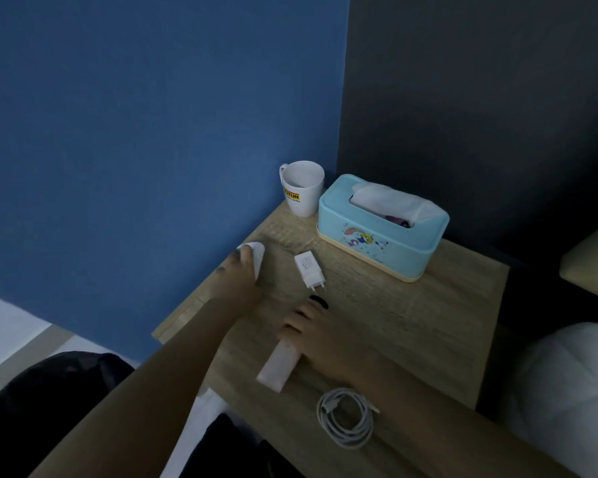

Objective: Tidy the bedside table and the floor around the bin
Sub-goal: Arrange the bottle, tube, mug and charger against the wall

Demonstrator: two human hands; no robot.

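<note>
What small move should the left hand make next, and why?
Probably lift the small white object off the bedside table and carry it away: the left hand curls round it at the table's left edge, while the right hand holds the long white bar.

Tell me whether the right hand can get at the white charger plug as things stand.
Probably yes: the charger plug lies just ahead of the right hand, only bare table between them. That hand holds a white bar, though, and may need to release it first.
</note>
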